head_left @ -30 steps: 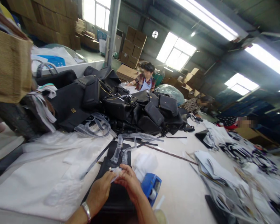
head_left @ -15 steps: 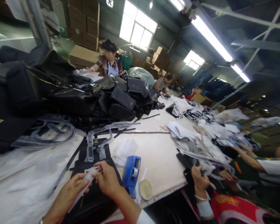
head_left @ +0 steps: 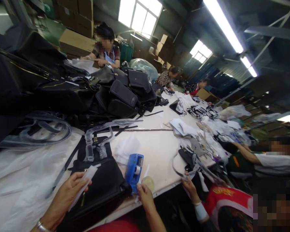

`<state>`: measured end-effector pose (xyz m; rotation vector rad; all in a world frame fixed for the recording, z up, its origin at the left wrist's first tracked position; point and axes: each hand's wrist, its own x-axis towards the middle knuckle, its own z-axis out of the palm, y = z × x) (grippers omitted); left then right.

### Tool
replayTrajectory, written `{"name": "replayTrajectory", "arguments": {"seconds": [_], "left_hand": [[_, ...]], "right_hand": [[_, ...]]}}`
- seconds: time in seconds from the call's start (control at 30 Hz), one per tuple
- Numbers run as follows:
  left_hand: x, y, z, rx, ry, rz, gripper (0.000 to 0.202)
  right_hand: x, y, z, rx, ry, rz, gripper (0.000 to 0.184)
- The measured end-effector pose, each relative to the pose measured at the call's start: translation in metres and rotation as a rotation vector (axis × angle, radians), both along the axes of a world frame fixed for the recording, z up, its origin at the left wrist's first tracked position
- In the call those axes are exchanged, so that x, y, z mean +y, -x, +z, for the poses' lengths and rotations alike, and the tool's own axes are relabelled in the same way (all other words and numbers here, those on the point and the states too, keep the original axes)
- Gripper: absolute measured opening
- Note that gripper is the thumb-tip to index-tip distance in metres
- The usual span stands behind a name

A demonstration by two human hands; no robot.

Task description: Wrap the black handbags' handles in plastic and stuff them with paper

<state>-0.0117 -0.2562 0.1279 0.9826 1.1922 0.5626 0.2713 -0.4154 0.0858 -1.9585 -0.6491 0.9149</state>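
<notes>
My left hand [head_left: 65, 196] is closed on a strip of clear plastic wrap [head_left: 85, 182] over a black handbag [head_left: 99, 190] lying at the table's near edge. My right hand [head_left: 145, 195] sits at the table edge beside a blue tape dispenser [head_left: 133, 169], fingers pinched at the tape end near a small round dish [head_left: 148, 182]. The bag's handles [head_left: 94, 146] are wrapped in clear plastic.
A heap of black handbags [head_left: 87, 93] fills the far left of the white table [head_left: 157, 148]. Loose plastic sheets [head_left: 21, 167] lie at left. A co-worker's hand [head_left: 189, 187] works on a strap at right. Other people sit further along amid paper and bag parts [head_left: 203, 129].
My right hand left the plastic strip and moved right to the tape dispenser. My left hand keeps the strip. The view swung further right.
</notes>
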Motion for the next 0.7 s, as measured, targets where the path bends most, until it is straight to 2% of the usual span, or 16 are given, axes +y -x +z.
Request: {"name": "replayTrajectory", "arguments": {"seconds": [0.13, 0.27, 0.37, 0.47, 0.53, 0.7], "left_hand": [[-0.001, 0.002, -0.001, -0.001, 0.007, -0.011, 0.047], [0.000, 0.005, -0.004, -0.021, 0.015, 0.004, 0.046], [0.001, 0.005, -0.005, -0.036, 0.016, 0.010, 0.046], [0.003, 0.005, -0.005, -0.035, 0.026, 0.020, 0.046], [0.003, 0.005, -0.005, -0.035, 0.038, 0.025, 0.046], [0.003, 0.005, -0.002, -0.050, 0.029, 0.020, 0.045]], "right_hand": [[0.002, 0.008, -0.003, 0.003, 0.008, -0.082, 0.042], [-0.012, 0.013, 0.002, 0.035, -0.025, -0.133, 0.044], [-0.025, 0.021, -0.001, 0.210, -0.048, -0.182, 0.046], [-0.036, 0.030, -0.012, 0.407, 0.021, -0.248, 0.049], [-0.038, 0.034, -0.020, 0.460, 0.076, -0.275, 0.050], [-0.033, 0.035, -0.028, 0.353, 0.122, -0.234, 0.045]]}}
